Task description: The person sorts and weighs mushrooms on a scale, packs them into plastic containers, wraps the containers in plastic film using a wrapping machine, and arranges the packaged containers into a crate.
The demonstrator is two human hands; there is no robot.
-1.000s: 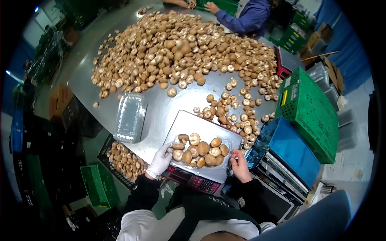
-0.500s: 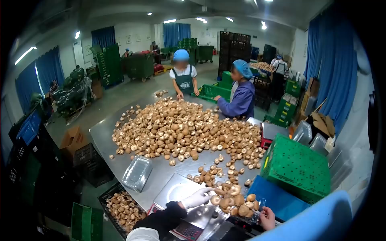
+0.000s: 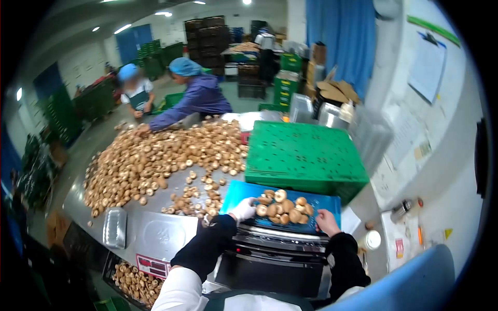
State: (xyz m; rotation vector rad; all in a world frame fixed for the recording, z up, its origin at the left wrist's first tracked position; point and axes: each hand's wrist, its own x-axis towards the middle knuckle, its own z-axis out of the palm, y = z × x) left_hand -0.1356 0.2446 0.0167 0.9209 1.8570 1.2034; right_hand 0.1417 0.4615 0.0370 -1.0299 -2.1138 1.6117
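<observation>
A clear plastic tray filled with brown mushrooms (image 3: 285,208) is over a blue board (image 3: 236,193), just beyond a black and silver wrapping machine (image 3: 275,259). At the tray's left end is my left hand (image 3: 244,210), in a white glove, with its fingers closed on the edge. My bare right hand (image 3: 327,223) is closed at the right end, its fingertips at the tray's rim. The tray's own walls are hard to make out against the blue.
A large mushroom pile (image 3: 166,155) covers much of the metal table (image 3: 78,199). A green crate (image 3: 306,155) stands behind the board. Left are a scale (image 3: 163,236), an empty clear tray (image 3: 114,228) and a crate of mushrooms (image 3: 137,285). A co-worker in purple (image 3: 199,98) reaches over the pile.
My view has turned right. Both hands have carried the mushroom tray from beside the scale to the blue board behind the machine. The co-worker in purple now leans over the pile.
</observation>
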